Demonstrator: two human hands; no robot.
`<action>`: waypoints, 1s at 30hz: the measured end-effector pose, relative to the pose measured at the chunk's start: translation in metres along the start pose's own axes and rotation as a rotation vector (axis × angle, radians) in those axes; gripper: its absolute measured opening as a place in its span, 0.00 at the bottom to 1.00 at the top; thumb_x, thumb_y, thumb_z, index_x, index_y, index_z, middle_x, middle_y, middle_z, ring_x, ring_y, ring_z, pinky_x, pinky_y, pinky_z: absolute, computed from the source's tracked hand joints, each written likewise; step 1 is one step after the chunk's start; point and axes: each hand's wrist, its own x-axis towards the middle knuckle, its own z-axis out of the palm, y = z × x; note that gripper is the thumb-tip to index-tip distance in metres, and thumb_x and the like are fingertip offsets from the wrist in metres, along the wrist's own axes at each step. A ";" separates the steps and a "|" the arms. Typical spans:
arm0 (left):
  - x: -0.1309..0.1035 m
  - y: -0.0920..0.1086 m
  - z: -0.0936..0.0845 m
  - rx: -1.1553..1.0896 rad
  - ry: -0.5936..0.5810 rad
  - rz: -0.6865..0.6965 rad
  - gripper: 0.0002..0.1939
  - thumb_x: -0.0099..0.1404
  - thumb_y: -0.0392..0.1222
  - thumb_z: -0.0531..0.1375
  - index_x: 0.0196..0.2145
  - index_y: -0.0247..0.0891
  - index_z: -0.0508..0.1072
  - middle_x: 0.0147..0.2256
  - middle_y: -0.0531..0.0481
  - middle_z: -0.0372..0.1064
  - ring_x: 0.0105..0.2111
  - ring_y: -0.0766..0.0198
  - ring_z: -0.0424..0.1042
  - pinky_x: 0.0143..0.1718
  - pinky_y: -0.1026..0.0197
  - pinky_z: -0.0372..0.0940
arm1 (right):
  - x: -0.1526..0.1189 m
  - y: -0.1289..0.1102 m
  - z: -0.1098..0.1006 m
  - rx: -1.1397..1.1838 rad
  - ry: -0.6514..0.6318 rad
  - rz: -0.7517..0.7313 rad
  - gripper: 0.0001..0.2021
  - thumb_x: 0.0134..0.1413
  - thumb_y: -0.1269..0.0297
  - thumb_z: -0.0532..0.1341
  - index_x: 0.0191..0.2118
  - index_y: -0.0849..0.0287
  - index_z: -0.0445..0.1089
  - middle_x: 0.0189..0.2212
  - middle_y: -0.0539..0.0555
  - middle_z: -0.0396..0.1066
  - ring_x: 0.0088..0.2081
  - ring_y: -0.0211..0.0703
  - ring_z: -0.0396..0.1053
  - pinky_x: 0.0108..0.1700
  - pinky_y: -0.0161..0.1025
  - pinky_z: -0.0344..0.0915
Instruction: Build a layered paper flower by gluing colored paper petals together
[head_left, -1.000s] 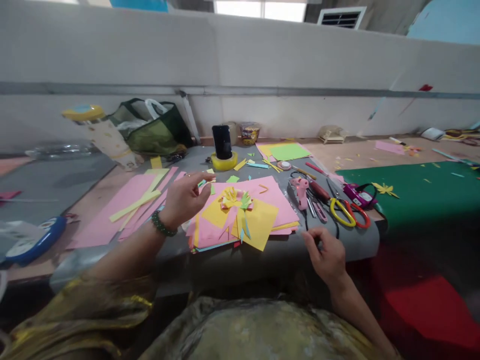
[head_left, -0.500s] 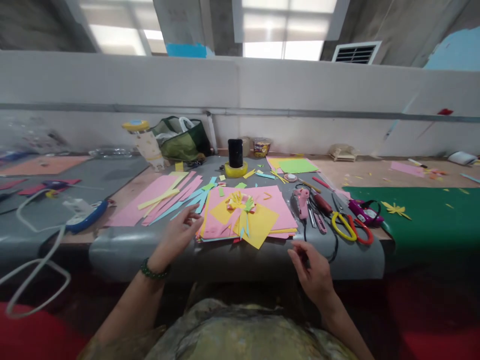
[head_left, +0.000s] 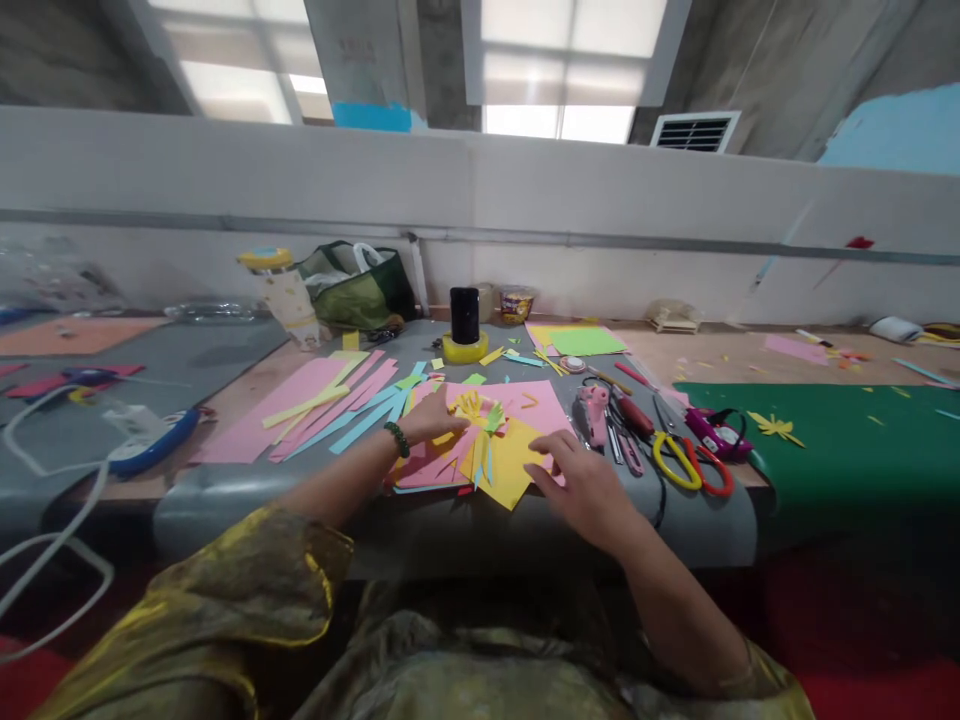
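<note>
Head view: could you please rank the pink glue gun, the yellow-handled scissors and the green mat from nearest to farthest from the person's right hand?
From the right hand:
1. Pink glue gun, just beyond the hand, slightly right.
2. Yellow-handled scissors, farther right on the grey mat.
3. Green mat, farthest, at the far right of the bench.

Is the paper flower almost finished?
Partly, it seems. Already cut: pink and blue strips lie loose, and a fringed paper flower sits on the yellow sheet. In hand: the left hand touches the flower, the right hand rests on the sheet. The glue gun and scissors lie untouched.
</note>
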 end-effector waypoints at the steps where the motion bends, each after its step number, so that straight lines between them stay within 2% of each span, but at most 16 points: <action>1: 0.001 -0.001 0.001 -0.005 -0.010 0.008 0.34 0.47 0.47 0.66 0.51 0.31 0.67 0.38 0.41 0.75 0.39 0.49 0.75 0.33 0.58 0.65 | 0.015 0.000 -0.002 -0.048 -0.097 0.079 0.10 0.66 0.62 0.58 0.48 0.56 0.73 0.44 0.58 0.77 0.39 0.45 0.78 0.40 0.38 0.71; 4: 0.000 -0.005 0.001 -0.021 -0.024 0.020 0.29 0.49 0.50 0.65 0.47 0.34 0.68 0.36 0.44 0.75 0.37 0.51 0.75 0.31 0.59 0.64 | 0.061 0.002 -0.007 -0.210 -0.413 0.277 0.15 0.68 0.61 0.56 0.56 0.58 0.71 0.56 0.63 0.73 0.55 0.52 0.74 0.49 0.41 0.69; 7: 0.001 -0.008 0.000 -0.019 -0.025 0.022 0.19 0.50 0.54 0.65 0.35 0.38 0.71 0.31 0.46 0.73 0.35 0.52 0.74 0.31 0.59 0.61 | 0.094 0.012 -0.002 -0.250 -0.588 0.347 0.14 0.64 0.60 0.61 0.51 0.60 0.75 0.52 0.65 0.76 0.52 0.57 0.75 0.44 0.41 0.69; 9: 0.005 -0.008 0.000 -0.013 -0.046 0.024 0.15 0.48 0.53 0.66 0.24 0.41 0.67 0.24 0.49 0.68 0.31 0.53 0.72 0.28 0.59 0.57 | 0.104 0.019 0.005 -0.243 -0.645 0.373 0.14 0.58 0.57 0.66 0.45 0.61 0.78 0.46 0.64 0.79 0.47 0.58 0.78 0.39 0.40 0.68; 11: 0.010 -0.007 0.000 -0.024 -0.070 0.031 0.16 0.47 0.49 0.66 0.18 0.42 0.63 0.19 0.52 0.62 0.27 0.55 0.69 0.26 0.59 0.54 | 0.106 0.023 0.013 -0.235 -0.662 0.393 0.18 0.54 0.51 0.68 0.43 0.61 0.78 0.43 0.63 0.80 0.45 0.57 0.78 0.37 0.39 0.67; 14: 0.015 -0.004 0.003 -0.082 -0.071 0.041 0.13 0.44 0.40 0.65 0.17 0.42 0.61 0.17 0.55 0.58 0.25 0.59 0.66 0.25 0.60 0.52 | 0.100 0.022 0.024 -0.226 -0.616 0.425 0.23 0.55 0.44 0.66 0.46 0.60 0.77 0.45 0.64 0.80 0.47 0.58 0.77 0.38 0.39 0.66; 17: 0.016 0.001 0.008 -0.179 -0.065 0.034 0.10 0.43 0.35 0.62 0.26 0.41 0.66 0.19 0.57 0.59 0.24 0.61 0.65 0.24 0.63 0.53 | 0.088 0.016 0.028 -0.213 -0.546 0.456 0.23 0.57 0.45 0.65 0.49 0.59 0.76 0.51 0.64 0.77 0.51 0.57 0.76 0.39 0.38 0.66; 20: 0.013 0.004 0.007 -0.292 -0.090 0.006 0.23 0.43 0.35 0.60 0.42 0.37 0.68 0.20 0.60 0.60 0.22 0.64 0.63 0.23 0.64 0.55 | 0.073 0.015 0.021 -0.188 -0.469 0.481 0.18 0.61 0.51 0.63 0.50 0.56 0.74 0.51 0.59 0.77 0.52 0.51 0.75 0.42 0.37 0.65; 23: 0.010 -0.001 -0.005 -0.386 -0.082 -0.019 0.34 0.44 0.36 0.59 0.52 0.35 0.65 0.21 0.62 0.58 0.20 0.66 0.61 0.22 0.65 0.56 | 0.052 0.030 0.005 -0.198 -0.329 0.574 0.13 0.67 0.54 0.57 0.45 0.56 0.73 0.45 0.57 0.79 0.45 0.48 0.76 0.41 0.37 0.64; 26: 0.010 -0.018 -0.023 -0.450 -0.057 -0.042 0.30 0.42 0.38 0.58 0.47 0.39 0.68 0.22 0.61 0.58 0.20 0.67 0.58 0.21 0.67 0.53 | 0.029 0.054 -0.010 -0.233 -0.114 0.742 0.13 0.65 0.54 0.58 0.33 0.55 0.71 0.36 0.57 0.78 0.38 0.49 0.76 0.35 0.38 0.61; 28: 0.011 -0.032 -0.033 -0.538 -0.079 -0.149 0.17 0.38 0.39 0.58 0.31 0.39 0.69 0.20 0.60 0.56 0.19 0.69 0.56 0.20 0.67 0.50 | 0.017 0.069 -0.017 -0.244 -0.062 0.790 0.14 0.63 0.54 0.59 0.28 0.55 0.68 0.31 0.56 0.77 0.34 0.49 0.75 0.32 0.39 0.58; 30: 0.011 -0.043 -0.039 -0.553 -0.092 -0.190 0.11 0.36 0.40 0.59 0.23 0.39 0.66 0.19 0.58 0.57 0.20 0.68 0.57 0.20 0.67 0.52 | 0.010 0.076 -0.021 -0.221 -0.071 0.761 0.14 0.62 0.54 0.59 0.27 0.54 0.68 0.29 0.55 0.76 0.31 0.48 0.74 0.32 0.39 0.58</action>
